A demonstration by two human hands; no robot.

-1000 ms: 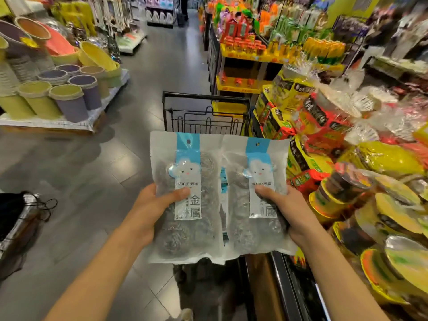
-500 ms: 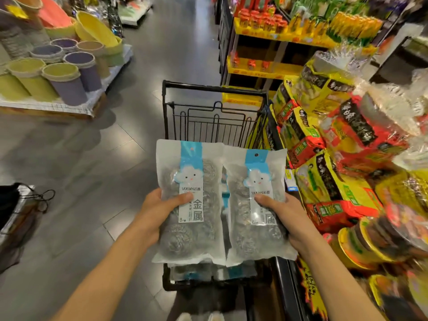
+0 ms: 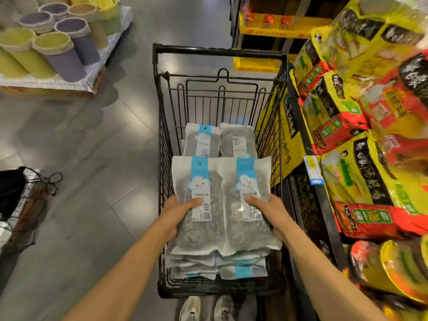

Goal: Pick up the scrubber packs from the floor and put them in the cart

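My left hand (image 3: 176, 216) grips a clear scrubber pack (image 3: 196, 181) with a blue cloud label, thumb across its front. Beside it my right hand (image 3: 268, 213) grips a second scrubber pack (image 3: 247, 179) the same way. Both packs are held flat over the near end of the black wire cart (image 3: 217, 50). Under them lie several more scrubber packs: two at the far end (image 3: 220, 140) and a stack (image 3: 217, 265) at the near end.
A shelf of yellow and red food bags (image 3: 352, 117) presses against the cart's right side. Lined bins (image 3: 58, 49) stand on a low pallet at the far left. A black bag (image 3: 11, 188) lies at the left edge. My shoes (image 3: 206, 308) are just behind the cart.
The view has tilted down into the cart. Both hands have carried the two packs forward and down, from in front of the cart to just above the packs lying inside it.
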